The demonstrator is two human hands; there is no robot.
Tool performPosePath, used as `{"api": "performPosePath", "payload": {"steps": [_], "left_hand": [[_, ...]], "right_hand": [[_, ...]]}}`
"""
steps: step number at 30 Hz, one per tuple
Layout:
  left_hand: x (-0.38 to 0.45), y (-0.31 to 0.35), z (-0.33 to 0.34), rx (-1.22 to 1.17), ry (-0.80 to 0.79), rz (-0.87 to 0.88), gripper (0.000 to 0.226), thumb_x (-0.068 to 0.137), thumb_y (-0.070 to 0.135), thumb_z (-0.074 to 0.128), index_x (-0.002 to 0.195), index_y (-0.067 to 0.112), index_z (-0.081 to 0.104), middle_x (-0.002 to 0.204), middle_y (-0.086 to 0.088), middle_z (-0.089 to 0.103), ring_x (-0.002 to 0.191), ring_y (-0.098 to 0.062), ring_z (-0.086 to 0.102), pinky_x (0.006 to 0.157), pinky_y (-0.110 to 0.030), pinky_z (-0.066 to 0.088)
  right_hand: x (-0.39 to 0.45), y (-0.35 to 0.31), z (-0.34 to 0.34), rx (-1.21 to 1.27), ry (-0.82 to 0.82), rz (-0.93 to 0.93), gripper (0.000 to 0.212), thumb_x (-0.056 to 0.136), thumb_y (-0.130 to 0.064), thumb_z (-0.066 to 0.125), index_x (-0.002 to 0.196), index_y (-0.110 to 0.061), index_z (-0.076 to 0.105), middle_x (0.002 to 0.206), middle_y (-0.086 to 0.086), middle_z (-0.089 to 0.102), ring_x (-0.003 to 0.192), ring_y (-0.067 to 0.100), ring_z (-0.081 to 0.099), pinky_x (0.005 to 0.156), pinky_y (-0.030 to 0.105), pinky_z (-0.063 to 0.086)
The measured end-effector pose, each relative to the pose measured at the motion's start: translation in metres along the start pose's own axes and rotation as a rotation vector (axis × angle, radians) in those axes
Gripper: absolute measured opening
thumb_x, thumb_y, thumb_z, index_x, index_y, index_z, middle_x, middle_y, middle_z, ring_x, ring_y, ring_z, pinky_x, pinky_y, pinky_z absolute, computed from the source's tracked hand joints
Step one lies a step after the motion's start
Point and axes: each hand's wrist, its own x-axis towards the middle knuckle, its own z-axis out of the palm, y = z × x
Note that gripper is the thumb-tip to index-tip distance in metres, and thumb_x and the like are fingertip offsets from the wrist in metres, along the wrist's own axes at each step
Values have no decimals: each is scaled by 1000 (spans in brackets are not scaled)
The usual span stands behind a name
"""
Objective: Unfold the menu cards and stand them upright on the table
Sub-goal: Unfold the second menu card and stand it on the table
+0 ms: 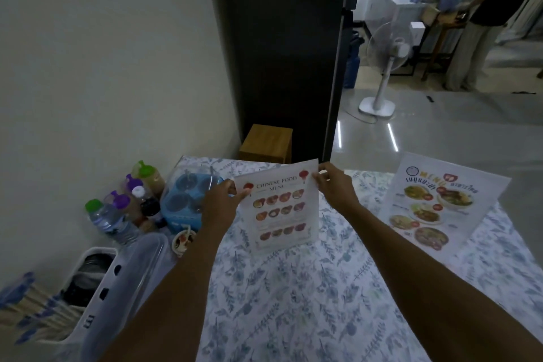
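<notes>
The Chinese food menu card (281,206) stands at table centre, long axis upright, bottom edge on the floral tablecloth (293,303). Left hand (221,200) pinches its top corner at 10 o'clock, right hand (335,185) at 2 o'clock — equally near. A second menu card (435,209) stands at 3 o'clock.

On my table (293,303): Chinese menu card (280,209) at centre; Thai menu card (435,209) to its right; bottles (126,209) at left edge.

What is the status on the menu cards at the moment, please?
Both hands, left and right, pinching Chinese food menu by top corners, upright on table. Thai menu standing at right. Nothing obstructing.
</notes>
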Motion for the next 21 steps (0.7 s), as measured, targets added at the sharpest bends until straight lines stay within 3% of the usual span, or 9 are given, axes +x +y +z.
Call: {"api": "performPosePath", "payload": {"steps": [3,8,11,14,17,21], "left_hand": [[10,-4,4,-3,1,-15,23,84,29,77,87,11,63,93,-8,73,83,-23,70,68,-34,55],[15,0,8,36,3,-54,28,85,28,77,101,7,67,99,-6,72,80,-16,63,61,-22,43],[16,-1,9,38,-19,-73,24,85,26,76,97,8,65,95,-3,70,78,-15,62,54,-17,37],[19,0,8,65,-53,-68,21,86,28,75,92,11,64,96,-7,73,76,-18,64,62,-25,47],[21,2,8,207,-74,-92,31,89,37,69,103,10,66,99,-9,72,83,-23,65,71,-33,47],[12,-2,6,283,-128,-72,41,91,47,61,106,9,64,103,-11,71,93,-27,68,74,-35,49]], "right_hand": [[10,-1,1,-60,-9,-9,20,99,-25,53,111,-11,60,105,5,66,88,16,63,60,16,45],[16,5,8,-86,-6,14,21,99,-23,53,113,-10,60,113,10,68,96,19,64,74,24,51],[16,3,13,-101,10,39,22,99,-22,51,115,-10,61,116,10,68,103,25,66,82,33,55],[16,0,14,-140,9,52,21,100,-22,50,111,-9,63,111,9,69,97,21,67,79,30,52],[16,-5,13,-210,-12,63,20,100,-21,48,105,-9,63,107,12,70,97,27,69,80,32,54],[6,-7,10,-246,-14,129,34,97,-21,55,127,-4,57,119,16,67,105,29,66,86,36,55]]}}
